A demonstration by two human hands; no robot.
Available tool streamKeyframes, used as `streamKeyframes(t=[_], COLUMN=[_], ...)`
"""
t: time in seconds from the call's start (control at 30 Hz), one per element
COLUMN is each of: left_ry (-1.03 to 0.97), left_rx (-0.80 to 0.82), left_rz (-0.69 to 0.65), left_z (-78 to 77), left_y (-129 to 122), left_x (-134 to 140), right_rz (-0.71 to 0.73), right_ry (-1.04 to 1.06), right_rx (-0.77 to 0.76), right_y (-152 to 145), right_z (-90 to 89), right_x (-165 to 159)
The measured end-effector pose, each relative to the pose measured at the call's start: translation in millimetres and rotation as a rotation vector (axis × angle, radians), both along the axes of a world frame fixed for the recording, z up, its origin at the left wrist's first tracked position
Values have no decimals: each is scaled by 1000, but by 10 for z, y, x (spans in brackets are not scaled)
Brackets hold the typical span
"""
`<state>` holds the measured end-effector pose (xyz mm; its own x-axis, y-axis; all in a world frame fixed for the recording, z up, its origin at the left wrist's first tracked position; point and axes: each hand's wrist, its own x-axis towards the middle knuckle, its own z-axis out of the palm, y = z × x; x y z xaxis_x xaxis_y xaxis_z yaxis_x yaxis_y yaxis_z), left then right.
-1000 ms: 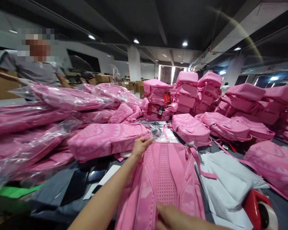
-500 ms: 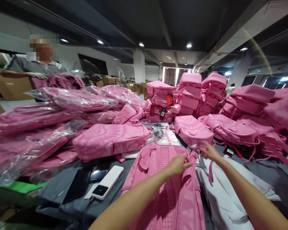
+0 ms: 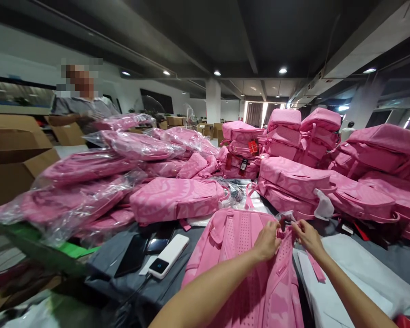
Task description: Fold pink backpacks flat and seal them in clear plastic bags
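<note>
A pink backpack [image 3: 241, 255] lies before me with its perforated back panel and shoulder straps facing up. My left hand [image 3: 268, 240], fingers curled closed, grips the upper part of its right-hand shoulder strap [image 3: 286, 248]. Just to the right, my right hand [image 3: 307, 237] pinches the same strap near its top. A loose pink strap end [image 3: 316, 268] hangs below my right hand. What lies between the fingertips is partly hidden.
Plastic-wrapped pink backpacks [image 3: 85, 196] are piled at left, with more backpacks [image 3: 287, 177] stacked ahead and right. A white power bank [image 3: 169, 256] and dark phone [image 3: 131, 256] lie left. White sheets [image 3: 348, 273] lie right. A co-worker [image 3: 85, 107] stands behind the left pile, near cardboard boxes [image 3: 17, 155].
My right hand has come in to the strap and closed on it beside my left. Another backpack now tops the one at right ahead. The view has turned slightly left.
</note>
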<state>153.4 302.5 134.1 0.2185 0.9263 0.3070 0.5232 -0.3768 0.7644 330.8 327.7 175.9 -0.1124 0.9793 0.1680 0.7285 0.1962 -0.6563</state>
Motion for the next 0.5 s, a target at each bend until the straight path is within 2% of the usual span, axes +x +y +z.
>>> streamKeyframes(t=[0.1, 0.17, 0.27, 0.37, 0.43, 0.5], left_ry=[25, 36, 33, 44, 57, 65], left_rx=[125, 161, 182, 207, 237, 259], left_rz=[-62, -99, -70, -57, -67, -78], left_z=[36, 6, -98, -196, -238, -266], left_y=[81, 147, 211, 266, 318, 378], left_x=[-23, -20, 4, 2, -24, -52], right_rz=[67, 100, 9, -72, -19, 112], right_ry=[116, 97, -46, -189, -252, -276], right_rx=[254, 337, 401, 573, 739, 882], right_y=[-252, -418, -548, -532, -517, -554], right_z=[152, 205, 174, 91, 52, 36], right_x=[-85, -166, -279, -357, -391, -406])
